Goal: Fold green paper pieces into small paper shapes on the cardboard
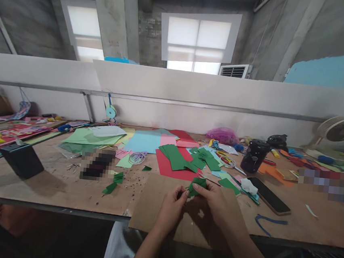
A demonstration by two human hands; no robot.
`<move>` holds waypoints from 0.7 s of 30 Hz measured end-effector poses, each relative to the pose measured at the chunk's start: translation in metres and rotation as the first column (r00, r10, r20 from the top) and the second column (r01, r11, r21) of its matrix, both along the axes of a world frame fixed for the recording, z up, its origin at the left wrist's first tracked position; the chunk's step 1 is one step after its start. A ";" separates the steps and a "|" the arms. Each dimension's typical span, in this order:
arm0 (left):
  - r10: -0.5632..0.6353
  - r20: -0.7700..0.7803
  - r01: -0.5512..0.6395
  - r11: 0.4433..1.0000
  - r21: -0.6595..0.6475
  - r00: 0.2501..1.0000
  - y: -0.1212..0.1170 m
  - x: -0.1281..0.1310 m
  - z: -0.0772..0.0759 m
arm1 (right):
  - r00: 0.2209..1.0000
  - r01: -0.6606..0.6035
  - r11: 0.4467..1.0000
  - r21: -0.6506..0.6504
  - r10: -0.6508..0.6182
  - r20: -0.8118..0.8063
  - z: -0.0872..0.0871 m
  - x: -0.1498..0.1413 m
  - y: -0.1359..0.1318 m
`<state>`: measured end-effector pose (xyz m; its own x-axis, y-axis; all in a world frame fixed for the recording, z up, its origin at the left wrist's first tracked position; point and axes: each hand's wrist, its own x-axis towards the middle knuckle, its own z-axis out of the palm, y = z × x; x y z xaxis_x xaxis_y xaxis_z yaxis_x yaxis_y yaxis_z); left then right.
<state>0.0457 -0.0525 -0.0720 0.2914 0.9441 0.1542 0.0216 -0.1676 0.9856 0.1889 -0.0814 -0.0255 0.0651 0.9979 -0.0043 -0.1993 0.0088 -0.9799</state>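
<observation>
Between both hands is a small folded piece of green paper [196, 185], held up over a sheet of brown cardboard [149, 202]. My left hand [173, 206] pinches its lower left edge, thumb and fingers closed. From the other side my right hand [214, 198] grips it, thumb on the near face; the fingers behind are partly hidden. Beyond the hands, green paper rectangles [173, 157] lie fanned out on a red sheet [162, 166]. A few small green folded pieces [118, 177] rest on the table to the left.
A phone [270, 197] and a dark cup [253, 156] stand or lie to the right, near a crumpled white tissue [249, 186]. A black box [23, 161] sits at the left. Farther back are coloured sheets [145, 140] and a fan [340, 131].
</observation>
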 end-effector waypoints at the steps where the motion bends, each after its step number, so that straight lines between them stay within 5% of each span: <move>1: -0.016 0.003 0.016 1.000 -0.022 1.000 0.000 0.000 0.000 | 1.000 0.006 1.000 -0.013 -0.005 0.009 -0.001 0.000 0.001; 7: -0.124 0.107 0.149 0.951 -0.272 0.986 0.001 -0.002 0.003 | 0.988 0.148 0.989 0.004 -0.148 0.052 -0.006 0.002 0.005; 21: -0.190 0.135 0.215 0.955 -0.204 0.972 0.000 -0.001 0.003 | 0.979 0.165 0.986 0.021 -0.167 0.116 -0.007 0.004 0.004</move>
<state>0.0444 -0.0527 -0.0687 0.4728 0.8812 -0.0041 -0.1039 0.0603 0.9928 0.1928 -0.0776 -0.0330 0.2292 0.9731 0.0246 -0.0786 0.0437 -0.9959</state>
